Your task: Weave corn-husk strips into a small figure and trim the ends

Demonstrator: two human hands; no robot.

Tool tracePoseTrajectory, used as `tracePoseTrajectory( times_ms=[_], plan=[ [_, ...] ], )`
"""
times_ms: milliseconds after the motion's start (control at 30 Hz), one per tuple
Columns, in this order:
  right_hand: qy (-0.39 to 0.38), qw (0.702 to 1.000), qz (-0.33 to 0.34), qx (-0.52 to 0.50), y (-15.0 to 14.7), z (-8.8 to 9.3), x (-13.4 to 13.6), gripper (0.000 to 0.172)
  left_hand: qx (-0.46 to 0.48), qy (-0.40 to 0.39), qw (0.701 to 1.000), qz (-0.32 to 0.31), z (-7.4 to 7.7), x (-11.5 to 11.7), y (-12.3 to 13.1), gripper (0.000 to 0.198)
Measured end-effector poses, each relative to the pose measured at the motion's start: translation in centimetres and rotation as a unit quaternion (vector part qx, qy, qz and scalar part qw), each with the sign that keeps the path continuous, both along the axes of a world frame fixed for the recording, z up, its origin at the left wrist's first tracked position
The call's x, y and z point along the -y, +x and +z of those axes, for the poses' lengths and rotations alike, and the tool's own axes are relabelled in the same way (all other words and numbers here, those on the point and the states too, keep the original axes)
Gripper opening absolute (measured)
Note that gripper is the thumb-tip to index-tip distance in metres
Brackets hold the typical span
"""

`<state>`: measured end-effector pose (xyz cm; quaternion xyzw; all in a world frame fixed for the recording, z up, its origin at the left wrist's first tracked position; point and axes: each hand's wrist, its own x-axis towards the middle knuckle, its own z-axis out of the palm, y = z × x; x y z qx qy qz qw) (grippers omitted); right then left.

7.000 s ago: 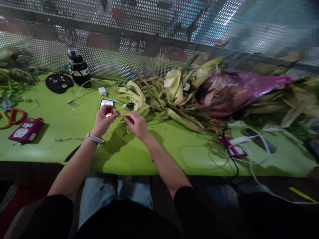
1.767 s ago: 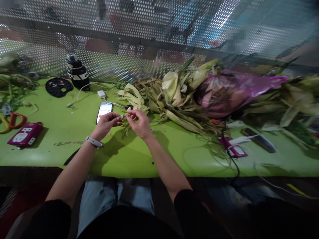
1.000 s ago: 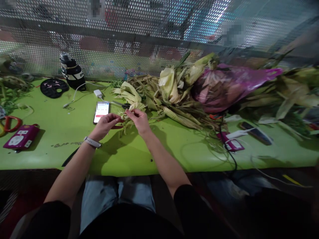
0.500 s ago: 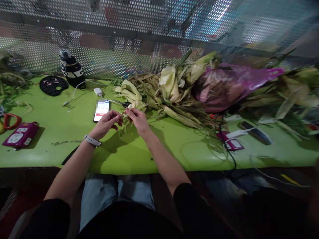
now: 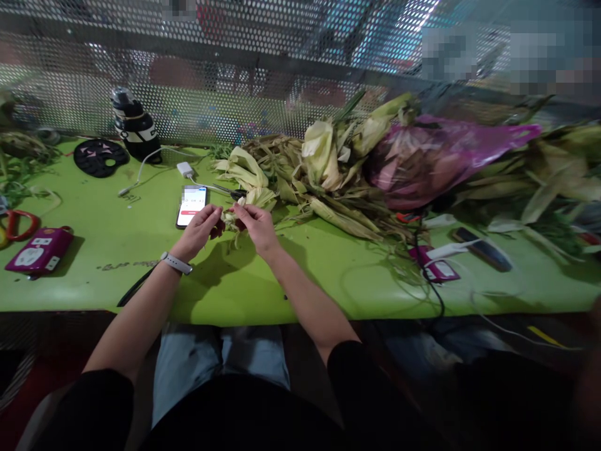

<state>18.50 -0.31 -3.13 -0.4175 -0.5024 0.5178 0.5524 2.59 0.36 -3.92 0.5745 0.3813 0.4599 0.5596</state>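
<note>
Between my two hands is a small pale green bundle of corn husk, with thin strips dangling below it. My left hand, with a white band on its wrist, is closed at the bundle's left side. On the other side my right hand pinches the bundle's upper edge between thumb and forefinger. The fingertips partly hide the bundle, so its exact shape is unclear. Just behind my hands lie pale corn husks and dark-handled scissors. A phone with a lit screen lies beside my left hand.
On the green table, a heap of dry husks and a pink plastic bag lie to the right. A black bottle, a purple power socket and orange-handled scissors are left. Perforated metal rises behind.
My fingers have shifted slightly around the husk bundle, the right hand moving a little left. The view has tilted slightly; the things on the table stay where they were.
</note>
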Motion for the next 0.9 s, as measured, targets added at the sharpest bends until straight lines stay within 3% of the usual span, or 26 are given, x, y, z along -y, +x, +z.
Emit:
tracePoseTrajectory(
  times_ms=[267, 500, 733, 900],
  plan=[
    [0.030, 0.999, -0.029, 0.017, 0.6, 0.5, 0.1, 0.044, -0.009, 0.134, 0.989, 0.061, -0.1, 0.0, 0.2, 0.037],
    [0.080, 0.996, -0.035, 0.030, 0.7, 0.5, -0.1, 0.036, -0.014, 0.190, 0.977, 0.094, 0.0, 0.1, 0.0, 0.033],
    [0.098, 0.994, -0.037, 0.026, 0.7, 0.2, -0.2, 0.035, 0.004, 0.132, 0.990, 0.043, -0.2, 0.1, 0.2, 0.034],
    [0.119, 0.986, -0.075, 0.087, 0.7, -0.6, -0.5, 0.041, 0.035, 0.084, 0.994, 0.060, -0.2, 0.1, 0.4, 0.032]
  ],
)
